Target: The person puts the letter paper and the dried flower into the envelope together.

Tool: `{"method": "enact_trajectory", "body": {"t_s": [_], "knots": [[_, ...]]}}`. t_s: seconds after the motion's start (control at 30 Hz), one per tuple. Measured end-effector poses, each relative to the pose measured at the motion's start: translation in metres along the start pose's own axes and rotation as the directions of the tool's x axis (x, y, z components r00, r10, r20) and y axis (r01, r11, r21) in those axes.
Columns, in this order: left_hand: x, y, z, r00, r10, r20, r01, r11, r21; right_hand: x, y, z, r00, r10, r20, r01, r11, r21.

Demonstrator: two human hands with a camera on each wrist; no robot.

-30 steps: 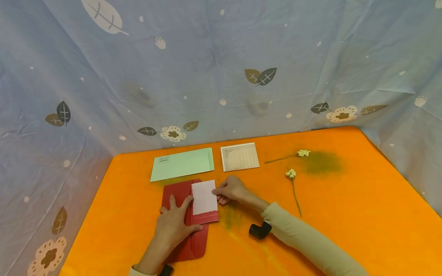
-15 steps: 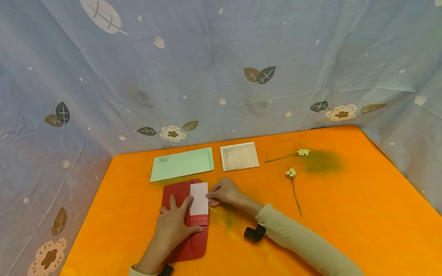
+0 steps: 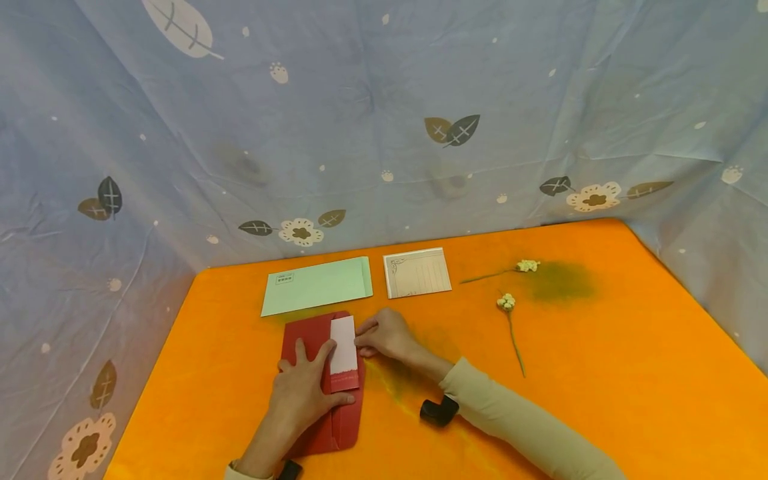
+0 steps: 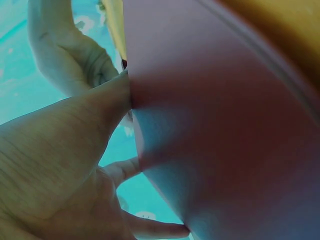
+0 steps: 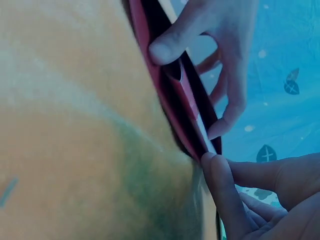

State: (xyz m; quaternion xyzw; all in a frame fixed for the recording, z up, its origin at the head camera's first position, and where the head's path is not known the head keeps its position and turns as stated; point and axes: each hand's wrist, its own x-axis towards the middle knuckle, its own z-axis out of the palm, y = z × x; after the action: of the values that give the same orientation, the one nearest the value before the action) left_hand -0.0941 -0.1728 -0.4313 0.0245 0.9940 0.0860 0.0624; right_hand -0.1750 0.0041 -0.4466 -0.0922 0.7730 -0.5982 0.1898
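A red envelope [image 3: 306, 413] lies on the orange cloth, its mouth facing right. My left hand [image 3: 300, 387] presses on it with fingers spread, the thumb near the flap fold. Partly inside the mouth is a white card [image 3: 343, 345] with a red band at its lower end; the rest is hidden in the envelope. My right hand [image 3: 387, 335] pinches the card's right edge between thumb and fingers. In the right wrist view, the right fingertips [image 5: 216, 167] hold the card at the envelope's mouth, the left thumb [image 5: 162, 52] resting on the envelope's edge.
Behind the envelope lie a mint-green envelope [image 3: 318, 287] and a cream lined card [image 3: 418, 273]. Two dried flowers, an upper one [image 3: 527, 266] and a lower one [image 3: 507, 303], lie on the right. A patterned blue-grey curtain [image 3: 372, 133] encloses the table's back and sides.
The right hand has moved left, sliding the card further into the red envelope, so a narrower strip of it shows. My left hand stays in place.
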Motion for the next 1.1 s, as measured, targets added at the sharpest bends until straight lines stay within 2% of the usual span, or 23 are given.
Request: {"method": "enact_trajectory", "body": {"t_s": [0.23, 0.37, 0.8, 1.1], "knots": [[0.001, 0.000, 0.001, 1.000, 0.000, 0.007, 0.000, 1.000, 0.007, -0.002, -0.002, 0.002, 0.998, -0.004, 0.055, 0.003, 1.000, 0.008], [0.001, 0.000, 0.001, 1.000, -0.002, 0.012, 0.002, 1.000, 0.017, -0.002, -0.001, 0.005, 0.994, -0.011, 0.111, 0.005, 0.999, 0.054], [0.001, 0.001, 0.001, 1.000, 0.014, 0.003, -0.014, 0.999, 0.040, -0.002, -0.005, 0.015, 0.979, -0.008, 0.204, -0.023, 0.989, 0.149], [0.001, 0.001, 0.000, 1.000, 0.015, 0.009, -0.016, 0.999, 0.039, 0.002, -0.005, 0.019, 0.977, 0.020, 0.211, -0.063, 0.977, 0.202]]}}
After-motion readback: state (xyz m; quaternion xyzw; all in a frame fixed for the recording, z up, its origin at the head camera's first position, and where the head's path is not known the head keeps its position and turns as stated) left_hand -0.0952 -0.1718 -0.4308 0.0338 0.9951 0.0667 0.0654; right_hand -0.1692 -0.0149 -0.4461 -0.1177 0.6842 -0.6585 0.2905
